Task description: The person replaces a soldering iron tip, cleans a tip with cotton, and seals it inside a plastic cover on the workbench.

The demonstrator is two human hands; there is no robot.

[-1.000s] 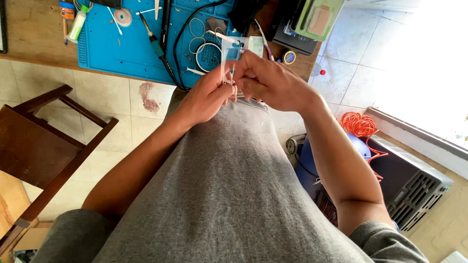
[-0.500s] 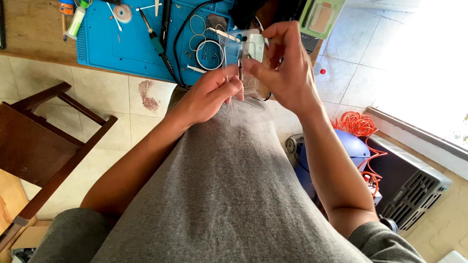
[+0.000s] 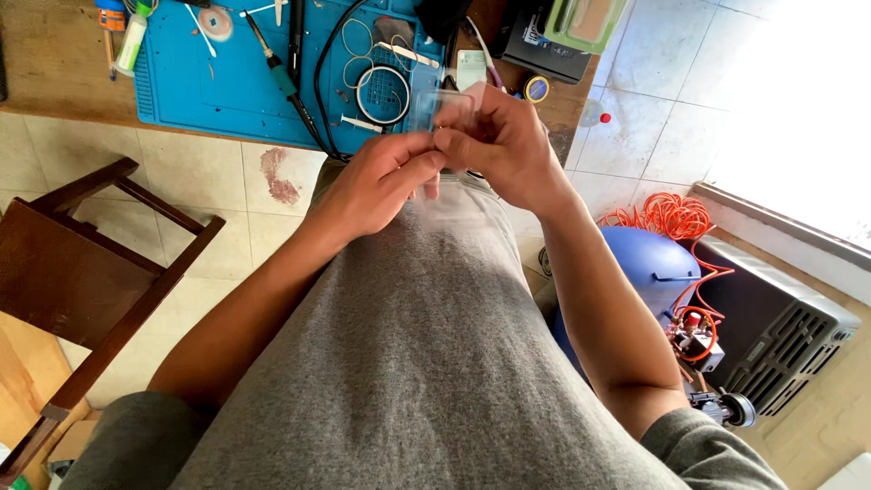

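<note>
Clear plastic, a small bag (image 3: 445, 113), is being pinched between both hands just in front of the blue mat (image 3: 209, 82). The left hand (image 3: 376, 181) is clamping its fingertips on the bag's lower edge; the right hand (image 3: 504, 145) is curling its fingers around the bag's right side.

A small clear plastic piece (image 3: 442, 111) is blurred and mostly covered by the fingers of the right hand (image 3: 504, 145) and left hand (image 3: 376, 181), so its shape cannot be told. The flat blue rubber work mat (image 3: 213, 77) and the green-lidded box (image 3: 585, 20) are cut off by the top edge. The dark wooden chair (image 3: 77, 281) runs off the left edge. The tiny parts on the mat are too small to identify.
</note>
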